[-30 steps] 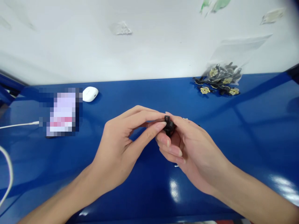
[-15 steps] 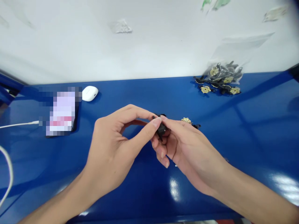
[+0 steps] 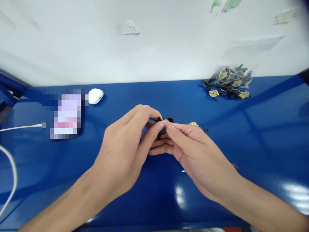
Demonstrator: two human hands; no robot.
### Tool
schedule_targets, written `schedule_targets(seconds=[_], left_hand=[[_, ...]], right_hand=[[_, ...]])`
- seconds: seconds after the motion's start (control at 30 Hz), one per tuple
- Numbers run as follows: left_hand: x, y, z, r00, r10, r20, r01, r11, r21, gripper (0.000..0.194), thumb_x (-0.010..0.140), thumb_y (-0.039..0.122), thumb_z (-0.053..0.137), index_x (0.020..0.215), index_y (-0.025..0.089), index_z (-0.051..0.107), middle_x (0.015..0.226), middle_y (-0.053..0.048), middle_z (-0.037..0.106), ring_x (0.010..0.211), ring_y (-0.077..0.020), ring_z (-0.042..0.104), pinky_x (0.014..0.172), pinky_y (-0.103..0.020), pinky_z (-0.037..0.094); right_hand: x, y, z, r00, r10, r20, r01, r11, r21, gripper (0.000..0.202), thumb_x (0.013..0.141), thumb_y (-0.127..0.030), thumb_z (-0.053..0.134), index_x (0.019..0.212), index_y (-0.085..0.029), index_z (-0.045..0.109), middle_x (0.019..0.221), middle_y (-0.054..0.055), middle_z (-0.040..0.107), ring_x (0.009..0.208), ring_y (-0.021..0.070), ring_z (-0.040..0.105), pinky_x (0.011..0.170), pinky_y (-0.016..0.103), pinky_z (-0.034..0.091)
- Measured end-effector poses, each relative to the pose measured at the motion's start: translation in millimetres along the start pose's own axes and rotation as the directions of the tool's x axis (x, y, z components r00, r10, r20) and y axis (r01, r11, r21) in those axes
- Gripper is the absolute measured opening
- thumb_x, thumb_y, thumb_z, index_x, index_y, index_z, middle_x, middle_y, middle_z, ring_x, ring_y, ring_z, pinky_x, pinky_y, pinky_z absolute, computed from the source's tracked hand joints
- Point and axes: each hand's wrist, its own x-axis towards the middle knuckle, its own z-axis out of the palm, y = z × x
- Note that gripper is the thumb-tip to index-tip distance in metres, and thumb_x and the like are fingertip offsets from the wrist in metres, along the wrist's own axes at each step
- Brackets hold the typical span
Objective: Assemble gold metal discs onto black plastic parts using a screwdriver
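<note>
Between my two hands is a small black plastic part (image 3: 162, 130), mostly covered by fingers. My left hand (image 3: 129, 146) pinches it from the left with thumb and forefinger. From the other side my right hand (image 3: 190, 146) grips it, its thumb tip against the left thumb and its other fingers curled beneath. Just behind the right hand, a gold toothed disc (image 3: 193, 124) shows on the table, partly hidden. Another black piece (image 3: 170, 120) peeks out beyond the fingertips; whether it joins the held part I cannot tell.
Several black parts with gold discs (image 3: 213, 93) lie at the back right, by a clear plastic bag (image 3: 238, 77) holding more. A phone (image 3: 69, 114) with a white cable (image 3: 21, 128) and a white earbud case (image 3: 96, 96) are on the blue table (image 3: 135, 199) at left.
The left fingers have bent in closer around the black part, which is now more covered. My right hand's lower fingers have shifted left beneath it. The view has moved slightly.
</note>
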Motion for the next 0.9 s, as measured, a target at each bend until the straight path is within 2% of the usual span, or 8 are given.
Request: schedule_targets(seconds=[0.07,0.23,0.37,0.5,0.7,0.77,0.9], left_hand=[[-0.8,-0.2,1.1,0.999,0.033,0.005,-0.033,0.998,0.053,0.009,0.12,0.028,0.06,0.119,0.025,0.069,0.112,-0.003,0.08,0.097,-0.0196,0.075,0.083,-0.032,0.053],[-3.1,2.3,6.1,0.998,0.065,-0.02,-0.062,0.989,0.133,0.009,0.12,0.025,0.058,0.12,0.025,0.067,0.113,-0.002,0.081,0.081,-0.0152,0.072,0.076,-0.028,0.055],[-4.0,5.2,6.3,0.993,0.116,-0.029,-0.11,0.981,0.158,0.014,0.12,0.02,0.057,0.123,0.024,0.071,0.115,-0.002,0.085,0.09,-0.0152,0.079,0.084,-0.024,0.059],[-4.8,6.0,5.2,0.983,0.16,-0.094,-0.136,0.966,0.219,0.024,0.119,0.018,0.06,0.137,0.02,0.076,0.125,-0.005,0.088,0.105,-0.0175,0.083,0.092,-0.025,0.06],[-6.3,4.0,7.3,0.944,0.265,-0.198,-0.196,0.931,0.308,0.028,0.114,0.01,0.068,0.133,0.023,0.084,0.12,0.0,0.09,0.099,-0.0138,0.084,0.081,-0.023,0.062],[-5.9,3.7,7.2,0.938,0.265,-0.223,-0.191,0.934,0.302,0.028,0.112,0.008,0.071,0.132,0.021,0.086,0.118,0.0,0.09,0.096,-0.0125,0.083,0.08,-0.021,0.061],[-3.7,5.0,6.2,0.954,0.205,-0.22,-0.151,0.959,0.238,0.025,0.114,0.015,0.071,0.132,0.018,0.088,0.115,-0.001,0.09,0.093,-0.0117,0.081,0.086,-0.019,0.062]], right_hand=[[-0.3,0.2,-0.7,1.0,-0.003,0.004,0.003,1.0,-0.004,0.036,0.108,-0.056,0.076,0.102,-0.023,0.089,0.109,0.008,0.082,0.106,0.023,0.078,0.098,0.04,0.067],[-1.1,0.2,-3.8,1.0,-0.002,0.014,0.001,0.999,0.039,0.036,0.112,-0.052,0.071,0.099,-0.024,0.089,0.111,0.006,0.083,0.111,0.0217,0.077,0.108,0.04,0.064],[-1.5,-1.3,-4.1,1.0,0.002,0.002,-0.002,1.0,0.029,0.032,0.113,-0.048,0.07,0.103,-0.025,0.09,0.114,0.005,0.084,0.113,0.0207,0.078,0.114,0.04,0.062],[-2.2,-3.8,-1.3,1.0,0.015,-0.008,-0.015,0.998,0.06,0.028,0.113,-0.037,0.07,0.102,-0.024,0.091,0.112,0.006,0.086,0.115,0.0208,0.08,0.114,0.038,0.063],[-4.0,-8.5,-2.8,0.999,0.035,-0.019,-0.034,0.998,0.056,0.018,0.107,-0.029,0.075,0.103,-0.02,0.091,0.115,0.009,0.088,0.117,0.0225,0.082,0.11,0.036,0.067],[-3.6,-9.7,-4.8,0.998,0.052,-0.024,-0.051,0.998,0.039,0.017,0.106,-0.028,0.076,0.104,-0.018,0.09,0.115,0.01,0.088,0.115,0.0229,0.083,0.108,0.036,0.068],[-3.2,-10.7,-8.2,0.997,0.052,-0.049,-0.052,0.999,-0.011,0.015,0.104,-0.03,0.08,0.103,-0.019,0.09,0.108,0.008,0.087,0.112,0.0228,0.084,0.102,0.033,0.069]])
